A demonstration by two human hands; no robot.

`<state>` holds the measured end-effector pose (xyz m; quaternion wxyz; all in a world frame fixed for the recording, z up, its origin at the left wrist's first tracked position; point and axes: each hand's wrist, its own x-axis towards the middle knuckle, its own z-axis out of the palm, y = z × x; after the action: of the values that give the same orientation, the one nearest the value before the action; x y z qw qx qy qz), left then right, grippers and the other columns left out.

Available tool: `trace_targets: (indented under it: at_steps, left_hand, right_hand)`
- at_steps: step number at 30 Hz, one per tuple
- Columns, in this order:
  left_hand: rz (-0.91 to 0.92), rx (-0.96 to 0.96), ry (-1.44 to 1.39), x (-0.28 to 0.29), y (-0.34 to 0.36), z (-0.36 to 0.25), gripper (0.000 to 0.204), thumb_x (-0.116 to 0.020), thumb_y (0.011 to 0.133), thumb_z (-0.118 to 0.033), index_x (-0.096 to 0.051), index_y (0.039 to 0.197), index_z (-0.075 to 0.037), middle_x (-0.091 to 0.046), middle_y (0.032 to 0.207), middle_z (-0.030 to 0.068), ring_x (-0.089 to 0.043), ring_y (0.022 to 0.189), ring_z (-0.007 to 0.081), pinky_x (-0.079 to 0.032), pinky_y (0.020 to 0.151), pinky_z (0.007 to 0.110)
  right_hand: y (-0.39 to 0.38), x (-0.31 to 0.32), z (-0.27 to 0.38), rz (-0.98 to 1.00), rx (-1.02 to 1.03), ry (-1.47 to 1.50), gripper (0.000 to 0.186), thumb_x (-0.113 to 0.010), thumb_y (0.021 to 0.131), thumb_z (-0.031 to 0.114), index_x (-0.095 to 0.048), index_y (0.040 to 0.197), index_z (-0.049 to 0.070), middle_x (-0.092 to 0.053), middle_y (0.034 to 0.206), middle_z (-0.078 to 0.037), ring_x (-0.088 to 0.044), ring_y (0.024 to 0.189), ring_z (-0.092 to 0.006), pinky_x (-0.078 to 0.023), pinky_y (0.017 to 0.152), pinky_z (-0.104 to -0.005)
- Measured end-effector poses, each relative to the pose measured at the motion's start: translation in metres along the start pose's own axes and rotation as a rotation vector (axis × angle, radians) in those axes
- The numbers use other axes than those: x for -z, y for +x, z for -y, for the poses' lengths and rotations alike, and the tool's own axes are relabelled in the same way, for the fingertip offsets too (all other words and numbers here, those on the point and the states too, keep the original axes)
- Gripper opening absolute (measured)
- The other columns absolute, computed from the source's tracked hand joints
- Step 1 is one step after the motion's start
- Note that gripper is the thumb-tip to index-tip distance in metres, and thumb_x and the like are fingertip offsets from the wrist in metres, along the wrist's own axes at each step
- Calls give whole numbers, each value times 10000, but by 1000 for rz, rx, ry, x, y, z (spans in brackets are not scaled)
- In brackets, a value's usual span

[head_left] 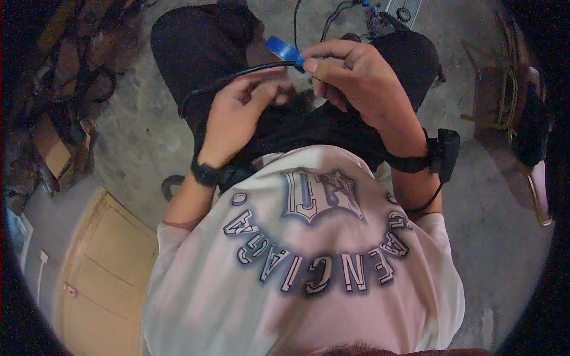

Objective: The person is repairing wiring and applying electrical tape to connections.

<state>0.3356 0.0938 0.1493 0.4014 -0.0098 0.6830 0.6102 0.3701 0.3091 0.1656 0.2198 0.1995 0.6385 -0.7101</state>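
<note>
A strip of blue tape (284, 50) is pinched between the thumb and forefinger of the right hand (350, 80), just above the centre of the frame. The remaining fingers of that hand are curled inward over the palm, so the hand is closed on the tape. A thin black cable (237, 77) is held in the left hand (240, 113), whose fingers are bent around it close to the point where the tape meets it; from there the cable is seen running left and curving down over the dark trousers (202, 41). The two hands are brought close together, almost touching, above the lap.

A black watch (206, 174) is worn on the left wrist, and a black strap with a small box (446, 153) is fastened to the right wrist. A pale printed shirt (309, 267) fills the lower half of the frame. A grey concrete floor (499, 237) is seen beneath. A pale wooden panel (101, 267) lies at the lower left, and a tangle of wires with a small device (386, 15) is visible at the top edge.
</note>
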Motion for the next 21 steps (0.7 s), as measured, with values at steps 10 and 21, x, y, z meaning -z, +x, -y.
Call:
trace_targets:
  at_steps: [10,21]
  left_hand:
    - [-70,176,117,30,0,-92,272,-620,960,-246,-681,840,-9,-664,762,35,-530,596,63,-402,541,218]
    - [80,221,763,9,79,-97,485,-552,980,-438,-679,758,-26,-631,723,1,-522,662,104,-400,649,266]
  right_hand:
    - [12,-2,6,57,-4,218,283,-651,900,178,-662,1073,-46,-620,689,-40,-504,518,-69,-385,459,-217]
    - [22,31,-13,25,42,149,255,-647,909,182,-683,1081,-4,-614,705,-34,-518,563,-75,-411,486,-236]
